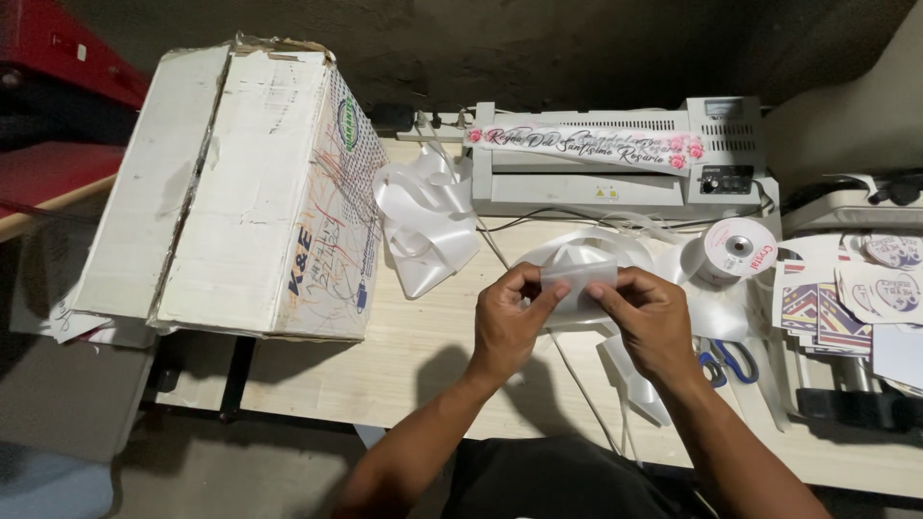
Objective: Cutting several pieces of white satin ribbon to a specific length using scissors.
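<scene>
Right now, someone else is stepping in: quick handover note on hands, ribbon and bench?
Left hand and right hand: both pinch one short piece of white ribbon between thumb and fingers, held above the table.
Ribbon spool is at right, loose ribbon pile at left, blue-handled scissors beside the right wrist.
Laminator behind carries a printed strip.
Done: piece looks cut loose.
Left: shaping it, apparently.

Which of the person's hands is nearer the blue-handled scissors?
Right. The right hand is just left of the scissors; the left hand lies farther left, beyond it.
</scene>
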